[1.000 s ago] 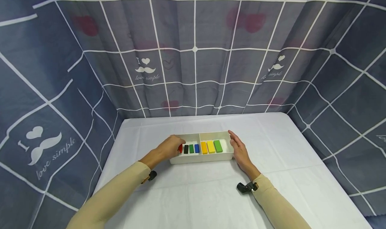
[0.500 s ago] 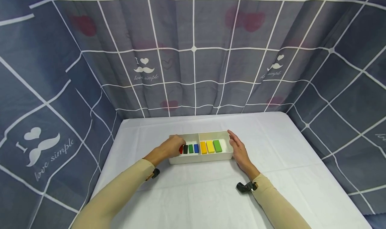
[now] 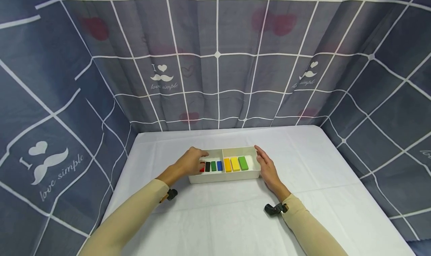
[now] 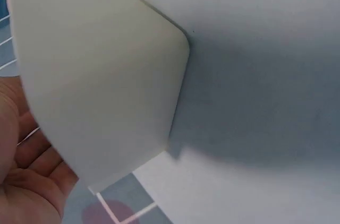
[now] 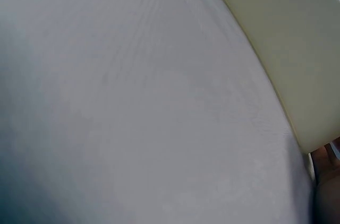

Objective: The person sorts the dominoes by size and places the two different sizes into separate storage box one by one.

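A white divided box (image 3: 225, 177) stands between my hands in the head view. Its left compartment holds a row of small blocks: red (image 3: 202, 167), black (image 3: 207, 167), green (image 3: 213, 166) and blue (image 3: 219, 165). Larger blocks lie in the right compartment: orange (image 3: 228, 165), yellow (image 3: 235, 164) and light green (image 3: 243, 163). My left hand (image 3: 190, 161) reaches over the box's left end, fingers spread apart beside the red block. Along the right end wall, my right hand (image 3: 269, 170) rests with fingers extended. Both wrist views show mostly the box's outer wall (image 4: 106, 80).
A white cloth (image 3: 229, 218) covers the table. Dark grid-patterned curtains (image 3: 198, 72) enclose it at the back and on both sides. Each wrist carries a small black camera (image 3: 274, 210).
The fingers of my left hand have spread apart above the red block, which now shows beside the black one. My right hand and the box have stayed in place.
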Demonstrator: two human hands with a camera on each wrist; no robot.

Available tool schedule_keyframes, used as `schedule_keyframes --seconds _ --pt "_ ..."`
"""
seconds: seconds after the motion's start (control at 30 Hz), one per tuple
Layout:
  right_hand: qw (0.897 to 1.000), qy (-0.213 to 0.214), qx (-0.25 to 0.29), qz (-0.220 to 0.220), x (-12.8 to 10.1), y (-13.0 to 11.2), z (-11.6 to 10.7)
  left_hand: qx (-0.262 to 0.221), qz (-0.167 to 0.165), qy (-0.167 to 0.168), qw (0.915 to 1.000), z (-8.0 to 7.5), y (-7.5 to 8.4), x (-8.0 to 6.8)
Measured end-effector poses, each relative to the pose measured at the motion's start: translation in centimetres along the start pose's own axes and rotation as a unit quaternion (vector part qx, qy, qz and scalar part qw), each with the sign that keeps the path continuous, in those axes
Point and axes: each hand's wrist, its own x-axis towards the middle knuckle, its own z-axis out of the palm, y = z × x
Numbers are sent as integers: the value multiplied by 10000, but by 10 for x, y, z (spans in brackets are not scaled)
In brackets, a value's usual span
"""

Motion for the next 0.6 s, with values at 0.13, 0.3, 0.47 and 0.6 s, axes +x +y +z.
schedule_keyframes --seconds 0.13,0.3,0.47,0.6 --pt "9999 -39 14 102 -2 0 -2 -258 -21 485 9985 -2 -4 -8" --pt "9995 -132 193 235 -1 -8 -7 -542 -100 1134 9920 -9 -7 -19" --pt "9982 -436 224 353 10 -21 -23 -622 -469 1433 9866 -19 -11 -31" --pt "9961 -510 -718 -47 17 -38 -43 -540 -950 1563 9817 -26 -17 -40"
